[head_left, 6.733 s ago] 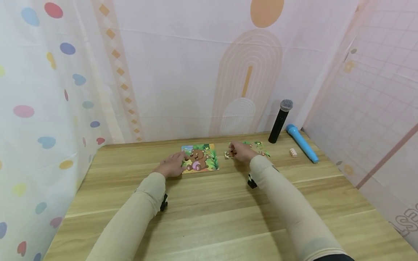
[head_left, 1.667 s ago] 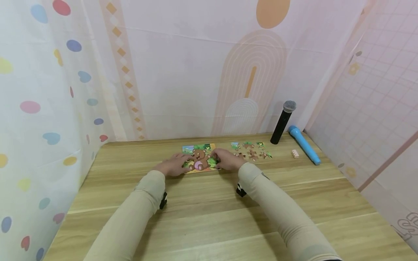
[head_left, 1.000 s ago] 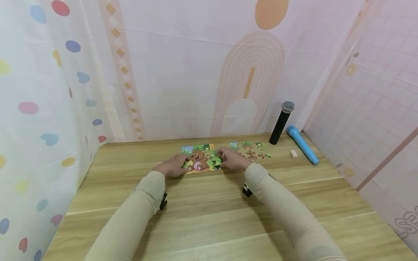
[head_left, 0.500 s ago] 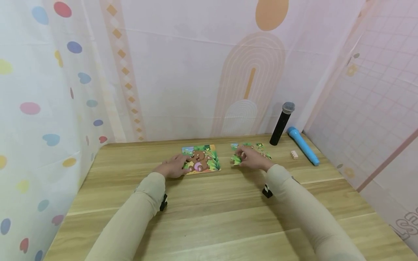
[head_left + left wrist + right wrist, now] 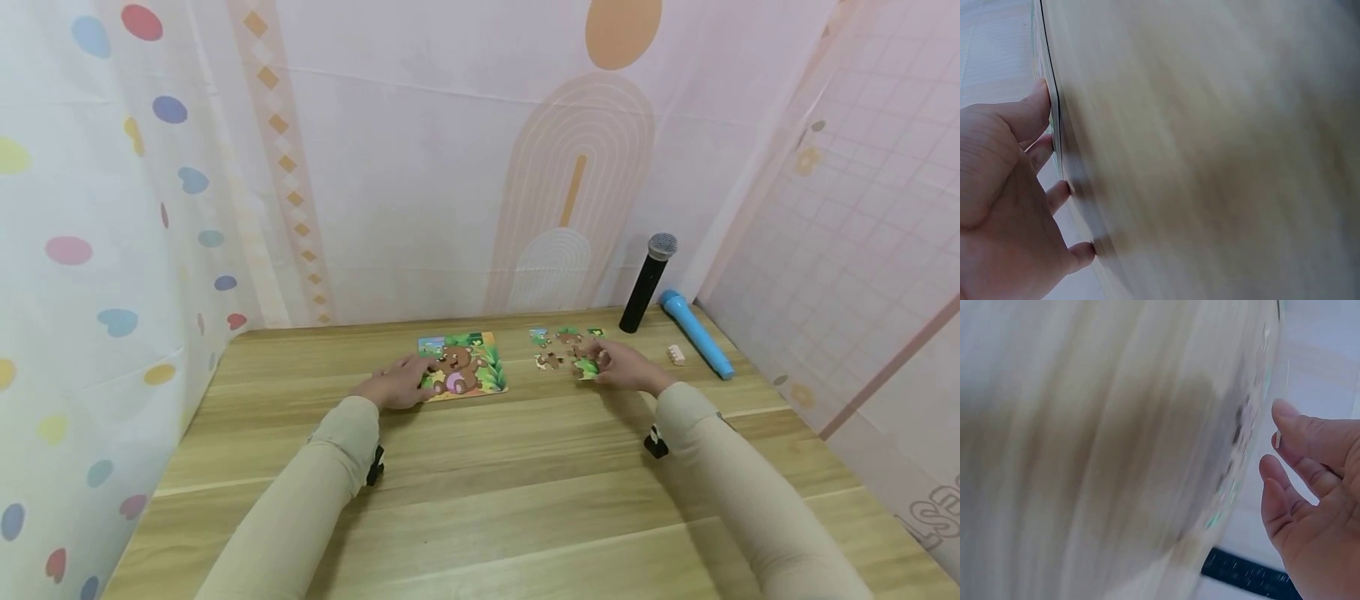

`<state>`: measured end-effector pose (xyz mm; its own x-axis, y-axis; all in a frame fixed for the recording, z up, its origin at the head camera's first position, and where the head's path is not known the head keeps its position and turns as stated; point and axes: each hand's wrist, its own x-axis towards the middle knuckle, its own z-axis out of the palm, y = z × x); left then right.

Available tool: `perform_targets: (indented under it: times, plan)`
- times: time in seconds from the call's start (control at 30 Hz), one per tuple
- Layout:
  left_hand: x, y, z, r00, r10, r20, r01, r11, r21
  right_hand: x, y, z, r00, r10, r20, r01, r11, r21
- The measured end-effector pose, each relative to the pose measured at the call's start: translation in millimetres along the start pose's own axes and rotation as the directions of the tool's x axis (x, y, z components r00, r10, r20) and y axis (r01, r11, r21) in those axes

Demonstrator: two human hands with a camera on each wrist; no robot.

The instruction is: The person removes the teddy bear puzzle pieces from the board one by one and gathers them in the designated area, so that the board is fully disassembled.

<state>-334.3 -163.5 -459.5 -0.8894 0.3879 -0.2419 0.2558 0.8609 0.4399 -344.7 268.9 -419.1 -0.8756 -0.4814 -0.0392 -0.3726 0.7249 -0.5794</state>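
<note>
My left hand (image 5: 402,382) rests at the left edge of a puzzle board (image 5: 480,385) with a brown bear picture. In the left wrist view its thumb and fingertips (image 5: 1041,94) touch the board's edge and the table. My right hand (image 5: 626,365) pinches a green leafy puzzle piece (image 5: 587,369) between thumb and finger, over the right part of a group of loose pieces. A brown puzzle piece (image 5: 550,361) lies just left of it. The right wrist view shows the held piece (image 5: 1278,439) edge-on, raised above the table. Part of the loose group is hidden behind my right hand.
At the back right a black microphone (image 5: 645,287) stands upright on the wooden table (image 5: 480,500). A blue toy microphone (image 5: 697,335) lies beside a small pale pink block (image 5: 676,355). Patterned curtains (image 5: 420,183) border the table at the back and sides.
My right hand has lifted the green piece from the board's right side and carried it right, over the loose pieces. Earlier it was among those pieces. My left hand stays at the board.
</note>
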Motion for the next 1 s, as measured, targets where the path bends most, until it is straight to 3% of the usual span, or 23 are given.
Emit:
perform_targets:
  times: [0.1,0.3,0.57,1.0]
  plan:
    - [-3.4,2.9,-2.1,1.0,0.009,0.007,-0.009,1.0,0.001,-9.2,9.1,-5.5,1.0,0.024,-0.005,-0.024,1.0,-0.007]
    - [-5.5,4.7,-2.8,1.0,0.013,0.006,-0.013,1.0,-0.002,-23.6,21.4,-11.2,1.0,-0.007,-0.019,0.007,0.999,0.044]
    - [1.2,-2.6,2.4,1.0,0.01,-0.012,-0.011,1.0,-0.02,-32.0,29.6,-12.9,0.996,0.082,0.024,-0.083,0.996,0.03]
    - [-0.4,-1.2,1.7,1.0,0.009,-0.012,-0.01,1.0,-0.017,-40.3,39.0,-12.4,0.999,0.05,0.02,-0.05,0.999,0.008]
